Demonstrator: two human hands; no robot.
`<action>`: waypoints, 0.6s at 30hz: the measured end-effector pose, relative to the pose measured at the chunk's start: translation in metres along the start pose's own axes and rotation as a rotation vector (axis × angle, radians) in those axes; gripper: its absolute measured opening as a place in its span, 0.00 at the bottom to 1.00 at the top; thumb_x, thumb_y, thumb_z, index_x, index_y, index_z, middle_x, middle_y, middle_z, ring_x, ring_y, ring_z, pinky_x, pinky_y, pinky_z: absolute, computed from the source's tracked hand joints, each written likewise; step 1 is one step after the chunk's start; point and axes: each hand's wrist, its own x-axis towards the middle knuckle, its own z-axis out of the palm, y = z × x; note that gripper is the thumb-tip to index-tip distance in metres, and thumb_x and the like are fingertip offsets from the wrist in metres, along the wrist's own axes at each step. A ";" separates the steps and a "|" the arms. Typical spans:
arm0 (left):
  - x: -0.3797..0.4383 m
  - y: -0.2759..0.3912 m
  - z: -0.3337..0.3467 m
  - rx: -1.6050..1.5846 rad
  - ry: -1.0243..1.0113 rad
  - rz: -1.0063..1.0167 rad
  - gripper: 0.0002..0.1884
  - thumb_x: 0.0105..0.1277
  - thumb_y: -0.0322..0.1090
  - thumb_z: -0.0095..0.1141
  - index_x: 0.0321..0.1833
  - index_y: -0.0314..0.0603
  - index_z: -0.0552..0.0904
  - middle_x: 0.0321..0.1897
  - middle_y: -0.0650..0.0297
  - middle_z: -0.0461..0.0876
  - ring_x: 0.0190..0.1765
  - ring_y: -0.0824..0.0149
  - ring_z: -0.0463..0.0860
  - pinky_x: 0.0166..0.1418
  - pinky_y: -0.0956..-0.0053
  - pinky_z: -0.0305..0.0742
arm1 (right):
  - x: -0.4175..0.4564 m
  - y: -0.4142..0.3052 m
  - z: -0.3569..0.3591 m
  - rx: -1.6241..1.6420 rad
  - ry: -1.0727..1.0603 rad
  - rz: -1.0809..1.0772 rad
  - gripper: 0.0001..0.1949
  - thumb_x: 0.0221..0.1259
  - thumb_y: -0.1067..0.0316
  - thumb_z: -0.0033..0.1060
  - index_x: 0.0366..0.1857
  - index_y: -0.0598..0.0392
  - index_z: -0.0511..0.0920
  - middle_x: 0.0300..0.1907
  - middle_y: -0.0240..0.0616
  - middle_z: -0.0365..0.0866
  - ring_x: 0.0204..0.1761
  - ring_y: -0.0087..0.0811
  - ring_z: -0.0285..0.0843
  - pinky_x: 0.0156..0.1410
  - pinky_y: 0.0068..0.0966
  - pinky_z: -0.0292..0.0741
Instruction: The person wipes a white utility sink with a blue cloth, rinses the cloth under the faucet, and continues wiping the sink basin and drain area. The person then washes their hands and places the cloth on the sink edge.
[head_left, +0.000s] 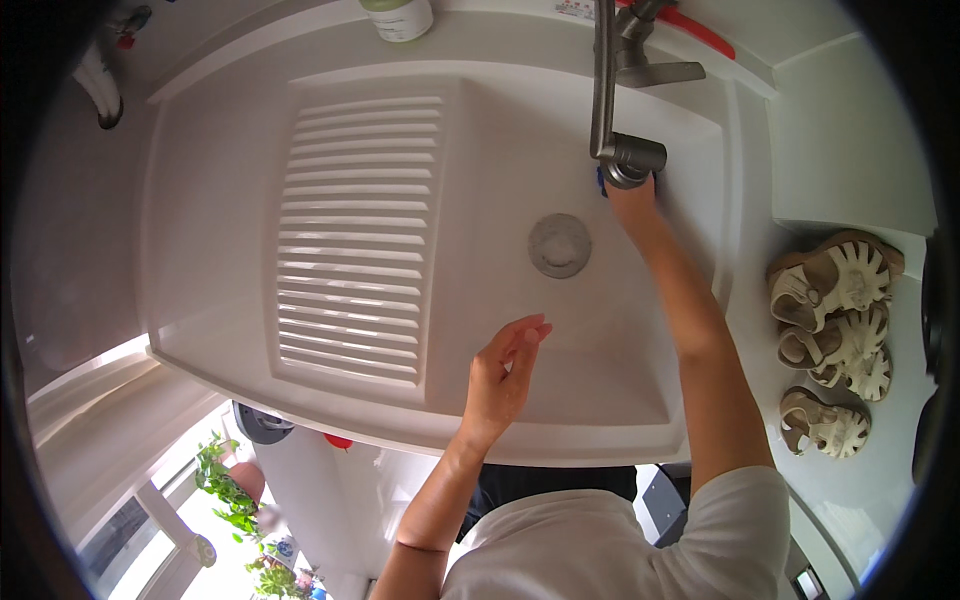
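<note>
My left hand (501, 379) hovers over the near part of the white sink basin (495, 172), its fingers loosely curved and nothing visible in it. A small gap shows between its thumb and fingers. Under the spout of the dark metal faucet (604, 82) is my right hand (632, 201), mostly covered by the spout head. Blue edges of an object (602, 181) show on both sides of that hand, which seems to grip it; what it is cannot be made out. Between my hands lies the round metal drain cover (559, 246).
A ribbed washboard (352, 240) is moulded into the sink's left side. Several beige sandals (825, 420) line the ledge at right. Behind the sink stand a green-and-white container (401, 19) and a red long-handled item (701, 34). Potted plants (225, 480) are at lower left.
</note>
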 end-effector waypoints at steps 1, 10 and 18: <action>-0.001 0.000 0.000 0.001 -0.009 -0.009 0.16 0.78 0.35 0.46 0.57 0.29 0.78 0.46 0.55 0.86 0.54 0.68 0.82 0.60 0.77 0.73 | 0.000 0.002 0.003 0.002 0.025 -0.008 0.12 0.58 0.64 0.61 0.46 0.47 0.81 0.48 0.39 0.82 0.56 0.41 0.75 0.54 0.44 0.74; -0.010 -0.003 -0.009 0.035 -0.038 -0.014 0.15 0.77 0.34 0.48 0.57 0.28 0.78 0.46 0.56 0.86 0.54 0.68 0.83 0.60 0.75 0.74 | -0.019 -0.050 -0.075 -0.369 -0.651 0.063 0.15 0.58 0.56 0.64 0.44 0.53 0.82 0.43 0.39 0.85 0.41 0.42 0.86 0.49 0.43 0.80; -0.017 0.009 -0.007 0.015 -0.088 0.052 0.15 0.78 0.33 0.47 0.57 0.28 0.79 0.45 0.55 0.86 0.54 0.66 0.83 0.61 0.75 0.73 | -0.100 -0.071 -0.108 -0.157 -0.980 -0.005 0.18 0.52 0.59 0.71 0.44 0.56 0.79 0.42 0.40 0.85 0.45 0.44 0.85 0.44 0.47 0.81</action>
